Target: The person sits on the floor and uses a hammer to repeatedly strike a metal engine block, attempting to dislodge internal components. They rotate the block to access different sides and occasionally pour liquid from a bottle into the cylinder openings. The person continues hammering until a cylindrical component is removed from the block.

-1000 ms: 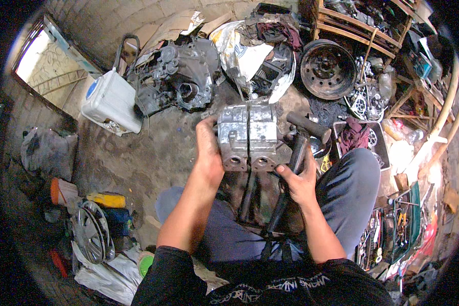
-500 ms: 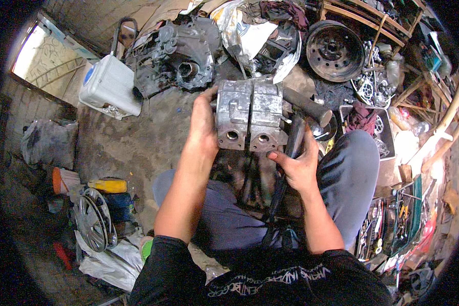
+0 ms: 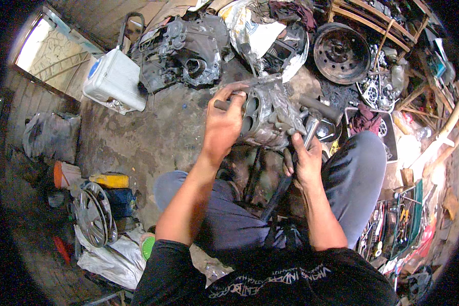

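A grey cast-metal block (image 3: 276, 115) hangs tilted between my hands above my lap, two round bores in its left face. My left hand (image 3: 223, 122) is closed at that left side, thumb beside the bores. A short dark cylindrical piece (image 3: 221, 105) sticks out by its thumb; I cannot tell if it belongs to the block. My right hand (image 3: 306, 162) grips the block's lower right corner with bent fingers. Close by its thumb rises a shiny metal tube (image 3: 311, 130), and a dark bar (image 3: 277, 198) slants down below the hand; how these join is hidden.
Ahead lie a large gearbox housing (image 3: 181, 53) and a steel wheel rim (image 3: 341, 53). A white container (image 3: 115, 81) stands far left, wheel covers (image 3: 93, 214) at near left. Right of my knee are a parts bin (image 3: 390, 137) and a tool tray (image 3: 398, 219).
The block has turned so its bored face points left. My left hand has shifted inward with its thumb across the near side. My right fingers have closed in at the block's lower corner.
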Demonstrator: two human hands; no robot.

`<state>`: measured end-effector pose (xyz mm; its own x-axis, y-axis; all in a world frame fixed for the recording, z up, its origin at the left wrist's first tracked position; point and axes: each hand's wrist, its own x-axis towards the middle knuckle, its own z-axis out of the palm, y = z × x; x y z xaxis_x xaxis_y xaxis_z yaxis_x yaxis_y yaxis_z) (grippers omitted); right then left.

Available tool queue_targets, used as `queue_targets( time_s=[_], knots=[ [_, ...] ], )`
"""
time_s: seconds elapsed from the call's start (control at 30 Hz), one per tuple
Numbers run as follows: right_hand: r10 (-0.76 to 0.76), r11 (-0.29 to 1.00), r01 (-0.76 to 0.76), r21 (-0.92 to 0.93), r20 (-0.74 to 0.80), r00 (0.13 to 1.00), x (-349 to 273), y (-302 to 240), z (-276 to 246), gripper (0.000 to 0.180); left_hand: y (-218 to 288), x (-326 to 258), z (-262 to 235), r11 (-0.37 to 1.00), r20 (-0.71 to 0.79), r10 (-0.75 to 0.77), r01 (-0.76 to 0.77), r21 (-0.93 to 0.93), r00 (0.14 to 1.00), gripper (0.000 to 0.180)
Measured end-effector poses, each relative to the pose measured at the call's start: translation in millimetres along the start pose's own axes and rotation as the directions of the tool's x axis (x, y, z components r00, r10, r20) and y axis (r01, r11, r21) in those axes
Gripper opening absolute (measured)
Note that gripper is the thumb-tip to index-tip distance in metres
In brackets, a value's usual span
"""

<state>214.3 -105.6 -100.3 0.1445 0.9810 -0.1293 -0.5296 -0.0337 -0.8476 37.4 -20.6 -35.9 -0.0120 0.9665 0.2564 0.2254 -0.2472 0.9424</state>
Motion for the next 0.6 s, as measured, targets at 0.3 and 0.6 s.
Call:
queue_targets(
  time_s=[0.3, 0.6],
  knots=[
    [0.040, 0.990, -0.048, -0.133, -0.060, 0.997, -4, -11, 3, 0.020, 2, 5, -2, 0.915, 0.015, -0.337, 0.332, -0.230, 0.941, 0.027],
    [0.024, 1.000, -0.026, -0.007, -0.122, 0.992, -3, -15, 3, 0.032, -36, 11, 2, 0.670, 0.153, -0.635, 0.638, -0.379, 0.757, 0.038]
  ],
)
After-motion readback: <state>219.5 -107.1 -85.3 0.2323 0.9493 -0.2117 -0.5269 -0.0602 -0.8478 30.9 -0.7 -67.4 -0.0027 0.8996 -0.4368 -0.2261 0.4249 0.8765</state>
